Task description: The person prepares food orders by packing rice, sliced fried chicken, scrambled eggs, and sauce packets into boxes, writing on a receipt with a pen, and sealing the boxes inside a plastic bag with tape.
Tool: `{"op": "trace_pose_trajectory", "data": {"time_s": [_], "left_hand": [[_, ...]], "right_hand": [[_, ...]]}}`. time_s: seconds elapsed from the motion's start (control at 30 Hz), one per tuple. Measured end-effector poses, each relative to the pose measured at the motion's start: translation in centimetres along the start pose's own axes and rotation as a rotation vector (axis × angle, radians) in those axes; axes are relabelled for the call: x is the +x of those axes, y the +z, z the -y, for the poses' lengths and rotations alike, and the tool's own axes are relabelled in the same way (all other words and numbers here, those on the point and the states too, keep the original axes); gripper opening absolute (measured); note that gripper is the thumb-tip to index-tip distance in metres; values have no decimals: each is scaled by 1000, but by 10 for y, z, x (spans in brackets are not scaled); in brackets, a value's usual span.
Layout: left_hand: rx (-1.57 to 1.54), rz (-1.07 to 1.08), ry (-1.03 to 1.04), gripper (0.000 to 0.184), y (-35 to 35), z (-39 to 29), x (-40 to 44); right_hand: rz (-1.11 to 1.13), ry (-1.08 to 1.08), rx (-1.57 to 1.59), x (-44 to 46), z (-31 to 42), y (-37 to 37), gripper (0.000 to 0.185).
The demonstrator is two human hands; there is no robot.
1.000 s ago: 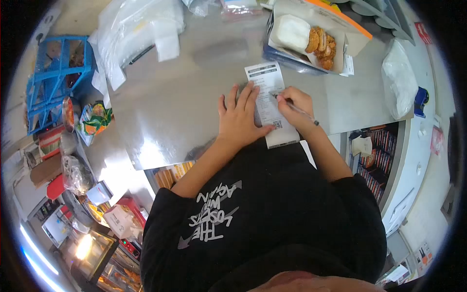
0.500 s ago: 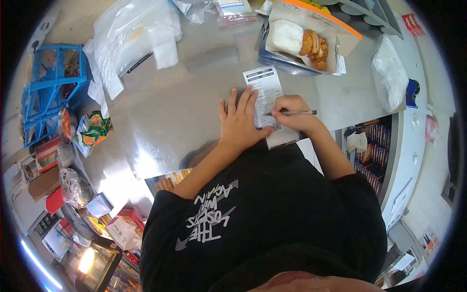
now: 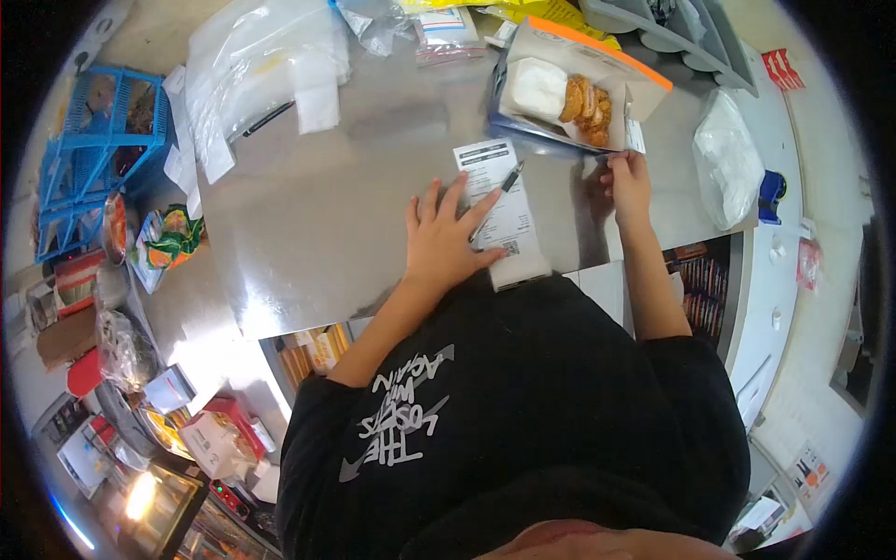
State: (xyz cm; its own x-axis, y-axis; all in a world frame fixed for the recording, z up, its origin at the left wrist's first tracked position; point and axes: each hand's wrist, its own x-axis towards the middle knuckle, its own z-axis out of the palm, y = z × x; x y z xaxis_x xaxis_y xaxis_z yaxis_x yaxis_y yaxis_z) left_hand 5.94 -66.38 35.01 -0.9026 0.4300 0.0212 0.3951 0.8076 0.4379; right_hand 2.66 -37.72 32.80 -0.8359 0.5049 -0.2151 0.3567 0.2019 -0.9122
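Note:
My left hand (image 3: 442,233) lies flat with its fingers spread, on the left side of a long printed receipt (image 3: 511,213) on the metal table. A pen (image 3: 511,178) rests slanted across the receipt, against the left index fingertip. To the right, my right hand (image 3: 629,189) has its fingers bunched at the lower edge of a small white paper slip (image 3: 635,136), at the corner of an open food box (image 3: 638,69). Inside the box are a white, lidded-looking block (image 3: 539,87) and browned fried pieces (image 3: 588,107). The right fingertips partly cover the slip's edge.
Clear plastic bags (image 3: 261,61) and a second pen (image 3: 269,119) lie at the back left. A white plastic bag (image 3: 728,159) sits at the table's right edge. A grey divided tray (image 3: 677,37) stands behind the box, and a blue basket (image 3: 103,154) at far left.
My right hand has let go of the pen, leaving it on the receipt, and moved right and up to the slip at the box corner. My left hand stays on the receipt.

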Motion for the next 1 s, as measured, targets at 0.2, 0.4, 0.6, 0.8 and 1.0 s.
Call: {"op": "trace_pose_trajectory", "data": {"time_s": [0.2,0.4,0.6,0.8,1.0], "left_hand": [[-76,-56,-132,58,1,-10,4],[183,-72,174,50,17,-5,-2],[194,-107,-198,70,17,-28,34],[290,-170,-318,55,33,-30,93],[56,-402,14,25,-5,-62,39]], "right_hand": [[215,168,-151,59,52,-17,39],[406,-280,-623,133,46,-18,41],[503,-102,-231,85,63,-47,25],[482,76,-115,20,45,-97,24],[451,40,-373,-13,-1,-94,37]]}}
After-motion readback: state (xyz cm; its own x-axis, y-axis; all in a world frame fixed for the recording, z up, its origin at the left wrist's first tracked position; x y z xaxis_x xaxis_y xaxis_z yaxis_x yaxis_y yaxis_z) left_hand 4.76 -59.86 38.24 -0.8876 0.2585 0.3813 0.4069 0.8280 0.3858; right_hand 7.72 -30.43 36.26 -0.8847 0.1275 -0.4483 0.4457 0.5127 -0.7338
